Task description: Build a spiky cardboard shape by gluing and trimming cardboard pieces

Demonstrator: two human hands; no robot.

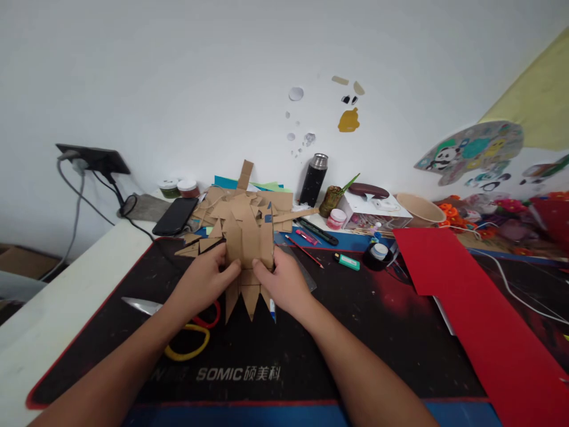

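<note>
Cardboard, brown, creased, sharp-pointed below, in the pinch of left fingers and right fingers

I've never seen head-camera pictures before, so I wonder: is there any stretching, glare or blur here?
Head view: things seem stretched toward the edges, like the red sheet; a soft reddish sheen shows on the black mat; the cardboard piece looks fairly clear, the orange flowers softer.
</note>
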